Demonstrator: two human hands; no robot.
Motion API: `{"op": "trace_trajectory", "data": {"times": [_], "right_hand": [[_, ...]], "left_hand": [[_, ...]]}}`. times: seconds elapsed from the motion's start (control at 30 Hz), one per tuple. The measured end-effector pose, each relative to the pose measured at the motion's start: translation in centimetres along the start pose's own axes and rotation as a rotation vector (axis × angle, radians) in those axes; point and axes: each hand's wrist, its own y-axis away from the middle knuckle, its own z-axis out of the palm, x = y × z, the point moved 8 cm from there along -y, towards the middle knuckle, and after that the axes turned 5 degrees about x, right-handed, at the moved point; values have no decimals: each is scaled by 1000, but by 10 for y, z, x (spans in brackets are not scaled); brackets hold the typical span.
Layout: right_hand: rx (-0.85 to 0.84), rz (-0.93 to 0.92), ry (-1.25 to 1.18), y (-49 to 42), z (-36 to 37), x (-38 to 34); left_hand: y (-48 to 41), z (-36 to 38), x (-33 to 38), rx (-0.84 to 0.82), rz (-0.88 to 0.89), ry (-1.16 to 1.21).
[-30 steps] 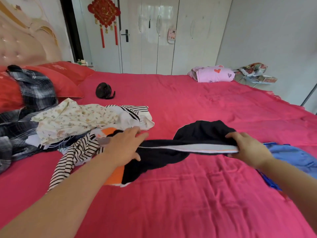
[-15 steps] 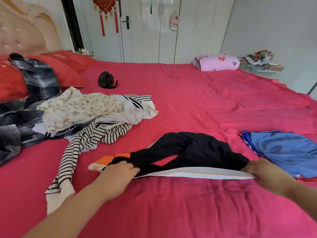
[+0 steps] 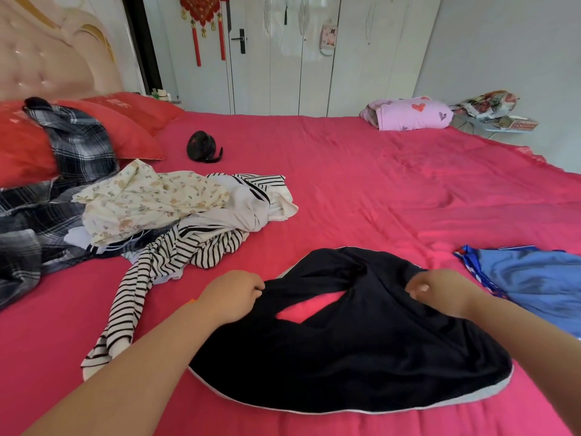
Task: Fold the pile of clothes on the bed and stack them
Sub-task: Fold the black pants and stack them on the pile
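Left of black garment: striped top, clothes pile | right: blue cloth

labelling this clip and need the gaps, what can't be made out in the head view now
Head view:
- Left hand: fingertips hidden, curled into the black garment.
- Blue garment: cut off by the right edge.
- Plaid shirt: runs off the left edge.
- Clothes beneath the floral garment: covered by it.
- Card on the wardrobe door: too small to read.
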Motion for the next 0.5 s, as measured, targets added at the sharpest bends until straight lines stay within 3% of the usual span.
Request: {"op": "trace_trajectory", "data": {"times": [0.17, 0.27, 0.37, 0.5], "right_hand": [[85, 37, -44, -69, 3, -14], [90, 69, -23, -104, 11, -11], [74, 82, -17, -132, 25, -7], [-37, 41, -13, -156, 54, -12]], "left_hand": [[-43, 22, -23, -29, -92, -40], [-59, 49, -39, -178, -156, -46], [-67, 74, -48, -335, -171, -15], [-86, 72, -51, -372, -131, 6]]}}
